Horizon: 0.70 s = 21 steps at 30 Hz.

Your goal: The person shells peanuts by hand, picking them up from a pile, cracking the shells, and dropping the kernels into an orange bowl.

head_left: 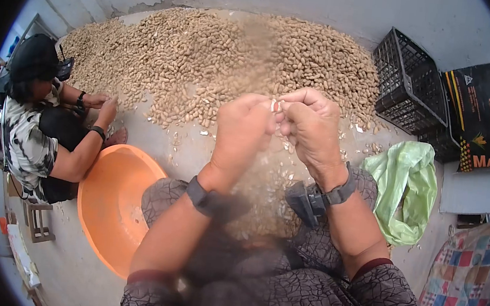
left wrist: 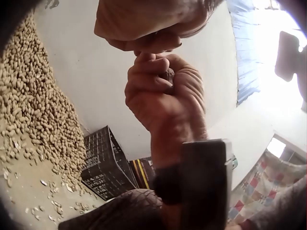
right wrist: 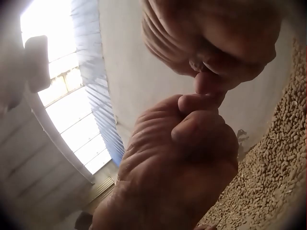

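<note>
Both hands meet at the fingertips above the legs in the head view. A small pale and reddish peanut piece (head_left: 275, 106) is between them, pinched by my left hand (head_left: 238, 132) and my right hand (head_left: 315, 127). The left wrist view shows my right hand (left wrist: 165, 100) with curled fingers and a small dark piece (left wrist: 169, 74) tucked in them; my left hand (left wrist: 153, 21) is above it. From the right wrist, my left hand (right wrist: 177, 163) touches fingertips with my right hand (right wrist: 216, 38). Which parts are shell or kernel I cannot tell.
A broad heap of peanuts (head_left: 195, 54) lies along the wall, with shell bits scattered nearer. An orange basin (head_left: 108, 199) stands left, beside a crouching person (head_left: 40, 133). To the right are a black crate (head_left: 408, 80), a green sack (head_left: 404, 186) and a patterned cloth (head_left: 463, 280).
</note>
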Motion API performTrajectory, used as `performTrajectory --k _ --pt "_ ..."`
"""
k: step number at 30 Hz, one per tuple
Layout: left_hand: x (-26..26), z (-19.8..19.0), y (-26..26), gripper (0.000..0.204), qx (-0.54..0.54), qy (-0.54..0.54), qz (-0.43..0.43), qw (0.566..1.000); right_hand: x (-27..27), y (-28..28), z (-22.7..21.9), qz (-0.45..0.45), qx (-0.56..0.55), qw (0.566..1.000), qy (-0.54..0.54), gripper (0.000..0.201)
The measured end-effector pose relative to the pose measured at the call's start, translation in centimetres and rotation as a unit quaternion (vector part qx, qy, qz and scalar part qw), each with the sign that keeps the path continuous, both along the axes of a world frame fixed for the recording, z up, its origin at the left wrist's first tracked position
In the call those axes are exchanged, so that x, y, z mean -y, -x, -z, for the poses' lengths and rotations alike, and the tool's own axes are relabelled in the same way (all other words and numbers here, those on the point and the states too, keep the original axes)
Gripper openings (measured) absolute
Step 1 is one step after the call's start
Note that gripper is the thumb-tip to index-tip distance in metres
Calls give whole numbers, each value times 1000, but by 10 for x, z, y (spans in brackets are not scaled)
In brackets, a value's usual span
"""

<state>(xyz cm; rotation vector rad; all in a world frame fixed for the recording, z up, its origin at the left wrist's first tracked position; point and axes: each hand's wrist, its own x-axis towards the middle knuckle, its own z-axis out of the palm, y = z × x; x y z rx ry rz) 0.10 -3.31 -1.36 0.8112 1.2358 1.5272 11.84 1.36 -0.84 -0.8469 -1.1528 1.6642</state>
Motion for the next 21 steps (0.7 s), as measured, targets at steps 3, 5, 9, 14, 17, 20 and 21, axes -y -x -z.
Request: performTrajectory --k 3,5,9,14,17,20,21 --pt "3 -8 3 14 101 4 28 994 -1 -4 -7 -22 -20 999 45 7" --pt "6 -10 6 14 110 0 52 993 -2 -5 -6 -34 -20 999 26 7" --pt "5 -3 12 16 123 -4 78 989 1 -8 -8 -35 22 999 -17 8" --pt "6 -1 17 12 197 55 95 974 7 0 3 19 125 951 -282 8" --pt "6 2 24 10 221 52 121 966 12 1 4 34 180 890 -417 8" --pt "6 -4 22 18 223 70 117 965 15 2 -3 40 174 897 -404 7" --pt "7 -5 22 18 224 71 117 965 16 2 -5 43 153 915 -370 7"
